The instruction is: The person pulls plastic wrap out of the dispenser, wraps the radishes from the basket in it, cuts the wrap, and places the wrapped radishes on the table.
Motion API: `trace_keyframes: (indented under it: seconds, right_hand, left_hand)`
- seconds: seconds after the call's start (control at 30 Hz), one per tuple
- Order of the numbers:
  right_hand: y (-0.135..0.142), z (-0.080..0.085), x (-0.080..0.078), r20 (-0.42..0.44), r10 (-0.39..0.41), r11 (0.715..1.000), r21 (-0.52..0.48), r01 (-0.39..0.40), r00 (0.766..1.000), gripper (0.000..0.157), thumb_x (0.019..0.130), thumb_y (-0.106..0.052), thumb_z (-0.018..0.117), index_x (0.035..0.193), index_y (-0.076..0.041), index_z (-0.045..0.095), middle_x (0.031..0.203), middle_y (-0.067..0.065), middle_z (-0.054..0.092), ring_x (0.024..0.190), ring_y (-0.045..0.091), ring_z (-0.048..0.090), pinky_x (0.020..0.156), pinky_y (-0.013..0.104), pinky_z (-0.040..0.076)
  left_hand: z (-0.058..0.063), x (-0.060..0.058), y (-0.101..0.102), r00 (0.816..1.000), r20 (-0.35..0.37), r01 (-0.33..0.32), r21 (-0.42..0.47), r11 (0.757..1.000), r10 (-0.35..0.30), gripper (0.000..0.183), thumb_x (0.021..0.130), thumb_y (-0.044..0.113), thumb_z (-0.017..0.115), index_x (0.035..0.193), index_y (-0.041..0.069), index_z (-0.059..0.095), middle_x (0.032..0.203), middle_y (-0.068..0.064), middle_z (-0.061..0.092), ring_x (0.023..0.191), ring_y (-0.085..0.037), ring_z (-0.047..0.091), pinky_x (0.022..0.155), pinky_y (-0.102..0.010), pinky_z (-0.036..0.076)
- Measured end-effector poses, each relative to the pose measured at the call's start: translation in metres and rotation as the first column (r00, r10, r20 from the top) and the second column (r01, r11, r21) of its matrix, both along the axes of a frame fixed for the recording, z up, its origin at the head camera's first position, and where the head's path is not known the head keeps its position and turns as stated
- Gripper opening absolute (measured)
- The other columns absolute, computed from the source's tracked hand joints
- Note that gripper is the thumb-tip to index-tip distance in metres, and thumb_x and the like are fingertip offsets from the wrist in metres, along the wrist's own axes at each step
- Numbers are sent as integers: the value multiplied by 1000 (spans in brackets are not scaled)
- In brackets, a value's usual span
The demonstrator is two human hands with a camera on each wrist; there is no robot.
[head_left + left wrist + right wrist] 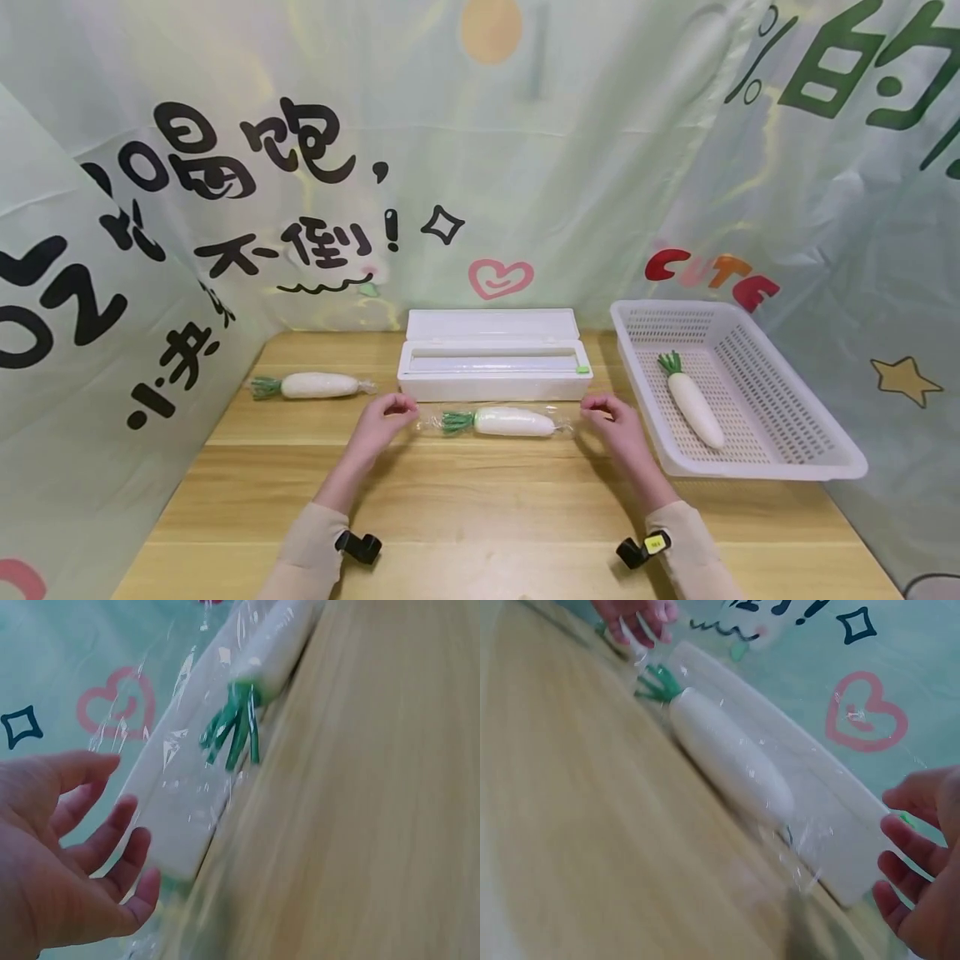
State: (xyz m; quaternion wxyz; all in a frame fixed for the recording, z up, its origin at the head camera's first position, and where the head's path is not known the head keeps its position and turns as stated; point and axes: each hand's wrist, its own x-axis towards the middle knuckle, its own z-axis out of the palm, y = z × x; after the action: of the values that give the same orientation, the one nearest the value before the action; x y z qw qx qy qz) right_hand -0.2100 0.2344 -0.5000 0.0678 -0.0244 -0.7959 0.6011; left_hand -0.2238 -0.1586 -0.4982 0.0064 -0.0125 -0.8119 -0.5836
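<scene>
A white radish with green leaf stubs [513,422] lies wrapped in clear plastic film [431,421] on the table, between both hands. My left hand [384,419] is beside its leafy end; in the left wrist view the fingers are loosely bent and apart, with film close to the fingertips. Beyond the root end, my right hand [613,421] has loosely bent, spaced fingers, with no film seen between them. Just behind the radish stands a white cling film box [495,388] with its lid raised. Whether any film edge touches the left fingertips is unclear.
Another film-wrapped radish [318,385] lies at the back left. On the right, a white plastic basket [780,468] contains a bare radish [696,408]. A printed cloth backdrop [570,208] encloses the wooden table [480,517] at the back and sides.
</scene>
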Motion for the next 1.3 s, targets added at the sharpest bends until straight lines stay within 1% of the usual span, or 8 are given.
trace_keyframes:
  seconds: [0.13,0.33,0.47,0.57,0.77,0.87,1.07,1.3]
  right_hand:
    - [8,-6,11,-101,140,962,250,-112,985,8,84,-2,71,91,-6,68,109,13,67,96,4,58,82,22,50]
    - [8,-14,15,-319,334,758,650,-52,887,14,76,-1,76,80,-12,69,101,14,67,99,34,59,90,51,44]
    - [6,-14,15,-301,342,663,749,-2,890,17,77,2,71,90,-8,73,107,17,67,105,40,58,90,58,45]
    - [5,-11,15,-246,285,676,736,-13,927,20,79,5,64,95,-4,73,113,21,66,110,42,58,94,59,46]
    - [0,-1,15,-213,129,835,549,10,968,12,86,-2,65,98,0,67,110,22,68,103,38,63,91,54,50]
    - [-5,0,12,-263,218,788,615,-10,940,31,83,-8,73,111,0,65,117,22,66,111,41,59,97,58,45]
    - [-14,-5,5,-227,391,521,854,-11,892,58,77,-22,78,129,-4,60,132,17,60,130,43,46,100,63,41]
    - [-20,-7,2,-131,403,459,885,-75,906,43,84,-19,73,124,-4,64,125,16,63,130,42,46,98,62,43]
  left_hand:
    - [-1,7,-10,995,-26,90,-135,987,-94,9,82,5,74,88,10,69,106,-9,70,109,-26,60,101,-47,45]
    - [-3,9,-12,974,-100,146,-404,903,-202,11,81,8,74,82,17,69,111,-9,69,112,-31,60,104,-53,43]
    - [-3,10,-9,971,-79,155,-517,842,-227,12,84,6,69,87,17,72,112,-9,69,113,-32,60,103,-53,44]
    - [1,11,-4,981,-56,127,-534,836,-185,17,86,3,62,95,13,73,117,-13,68,116,-34,60,104,-52,44]
    - [13,9,7,990,-106,33,-484,875,-96,22,90,11,61,110,11,70,124,-13,66,113,-31,60,100,-50,47]
    - [15,8,15,969,-158,55,-610,791,-190,30,89,20,67,118,12,68,128,-10,65,120,-33,57,106,-53,42]
    - [11,7,30,934,-129,80,-832,549,-332,48,86,33,72,130,16,62,134,-6,62,126,-33,51,105,-61,38]
    - [3,4,40,937,-124,61,-863,502,-327,40,87,27,72,125,17,66,124,-5,68,119,-33,56,99,-59,43]
